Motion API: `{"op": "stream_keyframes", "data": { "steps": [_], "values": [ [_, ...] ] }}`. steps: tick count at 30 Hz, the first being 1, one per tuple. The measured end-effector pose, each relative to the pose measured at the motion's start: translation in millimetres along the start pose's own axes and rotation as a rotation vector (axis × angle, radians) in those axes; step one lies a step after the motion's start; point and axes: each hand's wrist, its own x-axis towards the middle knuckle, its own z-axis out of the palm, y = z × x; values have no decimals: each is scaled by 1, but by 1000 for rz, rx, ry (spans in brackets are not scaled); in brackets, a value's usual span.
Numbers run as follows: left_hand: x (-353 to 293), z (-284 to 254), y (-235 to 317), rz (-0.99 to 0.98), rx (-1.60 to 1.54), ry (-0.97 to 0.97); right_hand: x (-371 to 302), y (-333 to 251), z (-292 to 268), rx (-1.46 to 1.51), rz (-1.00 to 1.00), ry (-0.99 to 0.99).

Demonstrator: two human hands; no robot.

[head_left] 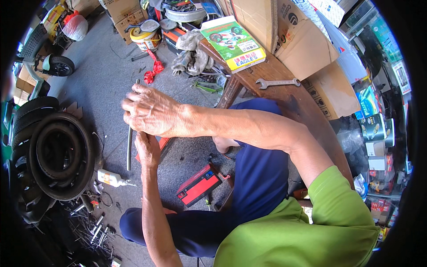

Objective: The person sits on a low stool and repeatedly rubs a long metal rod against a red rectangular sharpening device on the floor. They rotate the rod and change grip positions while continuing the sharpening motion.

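My right hand [153,111] is closed around a thin grey rod or tube [129,151], which stands nearly upright. Its lower end hangs free and a short tip shows above my knuckles. Just below, my left hand [147,150] is raised against the underside of my right one. Its fingers look curled, but their tips are hidden, so what they hold does not show. Behind my left hand lies a red and grey block-shaped thing [163,144], partly covered. A red and black battery [199,185] rests on the floor between my legs.
A white bottle [112,178] lies left of my hands, beside stacked tyres [62,155]. Loose metal tools [100,231] litter the lower left floor. On the wooden bench [284,100] at right sit a wrench [278,83] and a green box [232,43]. Cardboard [307,40] stands behind.
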Motion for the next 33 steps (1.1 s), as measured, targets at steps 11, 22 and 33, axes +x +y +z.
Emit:
{"op": "stream_keyframes", "data": {
  "steps": [11,22,33],
  "values": [
    [-4,-3,-23,62,-88,-43,9,3,-32,211,177,-78],
    [-11,5,-40,76,132,-126,20,-23,-30,25,80,-371],
    [-25,1,-40,145,60,-68,35,-56,-24,-40,245,-479]
  ]
}}
